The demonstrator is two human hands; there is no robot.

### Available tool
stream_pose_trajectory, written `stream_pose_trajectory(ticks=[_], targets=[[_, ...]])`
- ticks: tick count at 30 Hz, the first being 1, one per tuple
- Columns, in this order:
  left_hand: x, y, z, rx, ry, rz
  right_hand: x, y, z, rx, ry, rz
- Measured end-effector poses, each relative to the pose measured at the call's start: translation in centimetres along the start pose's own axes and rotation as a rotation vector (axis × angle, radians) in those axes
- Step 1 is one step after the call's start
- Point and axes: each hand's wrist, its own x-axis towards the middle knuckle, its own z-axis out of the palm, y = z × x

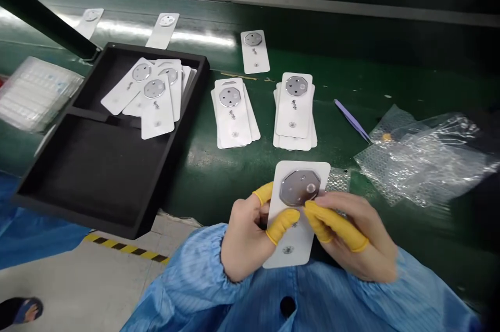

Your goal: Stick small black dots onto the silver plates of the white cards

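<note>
A white panel (288, 249) with a silver octagonal plate near its top is held up in front of my body. My left hand (253, 233) grips its left edge, the yellow-covered thumb lying on the front face. My right hand (351, 233), also with yellow finger covers, has its fingers pressed together at the lower right rim of the octagonal plate. Whether those fingers pinch something small cannot be made out. Beyond my hands lie two stacks of similar panels, one on the left (234, 123) and one on the right (294, 113).
A black two-part tray (172, 165) at the left holds several panels. Single panels (255, 56) lie farther back. Purple tweezers (351, 119) and crumpled bubble wrap (425, 160) are at the right. Clear plastic packs (37, 92) sit far left; a person's foot (31, 310) shows below.
</note>
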Motion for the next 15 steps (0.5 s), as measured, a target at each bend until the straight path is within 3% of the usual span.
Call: stream_pose_trajectory(ticks=[7, 12, 15], targets=[[-0.1, -0.1, 1.3, 0.369, 0.131, 0.296, 0.1, 0.2, -0.8, -0.012, -0.116, -0.172], [-0.4, -0.5, 1.7, 0.452, 0.183, 0.336, 0.0, 0.5, -1.1, -0.108, -0.127, -0.164], [-0.4, -0.5, 1.7, 0.441, 0.183, 0.296, -0.3, 0.4, -0.7, -0.257, -0.182, -0.257]])
